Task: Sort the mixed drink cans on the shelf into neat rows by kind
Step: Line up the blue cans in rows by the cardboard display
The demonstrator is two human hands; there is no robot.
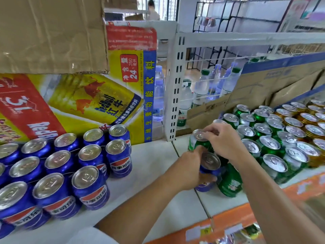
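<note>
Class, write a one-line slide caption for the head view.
Sorting cans: left hand grips a blue can, right hand holds a green can by its top, beside the green rows.

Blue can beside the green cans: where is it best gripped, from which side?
Round its side wall, from the left. The blue can stands about upright with green cans crowding its right and rear, while the shelf to its left is bare. The left hand wraps it there; the right hand pinches one green can by its top.
</note>
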